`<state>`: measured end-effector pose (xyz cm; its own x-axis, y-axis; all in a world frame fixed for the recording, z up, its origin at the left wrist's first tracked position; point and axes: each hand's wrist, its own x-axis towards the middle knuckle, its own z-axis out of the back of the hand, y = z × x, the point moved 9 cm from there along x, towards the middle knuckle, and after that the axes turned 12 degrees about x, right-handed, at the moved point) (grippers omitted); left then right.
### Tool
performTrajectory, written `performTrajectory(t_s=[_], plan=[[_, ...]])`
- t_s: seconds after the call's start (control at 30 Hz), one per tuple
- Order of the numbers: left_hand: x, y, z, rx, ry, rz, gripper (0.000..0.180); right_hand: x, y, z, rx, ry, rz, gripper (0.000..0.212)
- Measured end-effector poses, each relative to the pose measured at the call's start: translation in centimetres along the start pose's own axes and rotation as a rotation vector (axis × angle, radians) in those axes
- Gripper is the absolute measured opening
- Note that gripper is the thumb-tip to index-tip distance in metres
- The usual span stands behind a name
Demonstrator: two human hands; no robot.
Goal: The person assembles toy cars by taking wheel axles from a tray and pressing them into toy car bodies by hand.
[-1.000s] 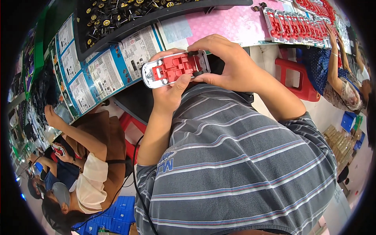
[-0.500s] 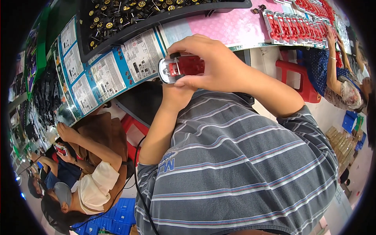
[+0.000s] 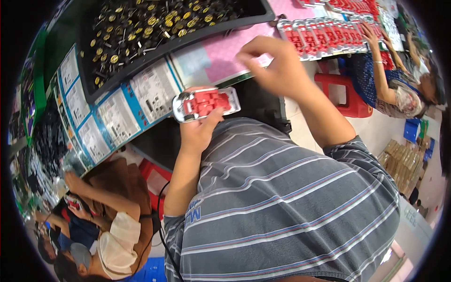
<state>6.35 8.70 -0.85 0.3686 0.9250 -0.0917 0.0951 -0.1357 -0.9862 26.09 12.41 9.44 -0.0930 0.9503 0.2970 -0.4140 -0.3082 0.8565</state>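
Note:
My left hand (image 3: 199,134) holds a toy car (image 3: 206,104) underside up, with the thumb across its edge. The car has a red base, a silver-white rim and dark wheels at its left end. Off to the right of the car and above it, my right hand (image 3: 277,68) is raised in front of the table edge, touching no car. Its fingers are curled and smeared by motion, so whether anything small is between them cannot be made out. A black tray (image 3: 141,52) full of black and yellow wheels on axles lies beyond my hands.
Rows of red and silver car bodies (image 3: 324,36) lie at the far right. Printed sheets (image 3: 112,113) cover the table's near edge. A red stool (image 3: 345,96) stands to the right, near a co-worker in blue dotted clothing. Another person (image 3: 120,242) works at left.
My right hand has let go of the toy car and moved up and right. The car stays in my left hand, slightly lower and now more exposed. The whole view has shifted a little.

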Motion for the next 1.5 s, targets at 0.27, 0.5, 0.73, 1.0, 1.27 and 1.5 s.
performTrajectory(t_s=[0.27,0.5,0.73,1.0,1.27,1.5], plan=[[0.8,1.0,-0.4,-0.113,0.033,-0.011,0.042,5.1,-8.7,8.2,-0.601,0.009,-0.390,0.044],[0.8,0.9,-0.4,-0.095,0.007,-0.017,0.040,4.6,-14.2,6.7,-0.466,-0.004,-0.219,0.033],[0.7,1.8,-0.1,-0.093,-0.021,0.027,0.036,4.3,-13.1,6.8,-0.324,-0.035,-0.523,0.039],[0.8,2.6,-0.8,-0.079,0.034,0.041,0.035,5.3,-9.6,5.5,-0.285,0.298,-0.183,0.046],[0.7,2.9,-1.2,-0.057,0.048,0.062,0.034,6.5,-12.0,5.9,-0.236,0.324,-0.245,0.046],[0.5,2.9,-1.1,-0.085,0.025,0.065,0.034,6.8,-11.1,6.3,-0.342,0.340,-0.185,0.036]])
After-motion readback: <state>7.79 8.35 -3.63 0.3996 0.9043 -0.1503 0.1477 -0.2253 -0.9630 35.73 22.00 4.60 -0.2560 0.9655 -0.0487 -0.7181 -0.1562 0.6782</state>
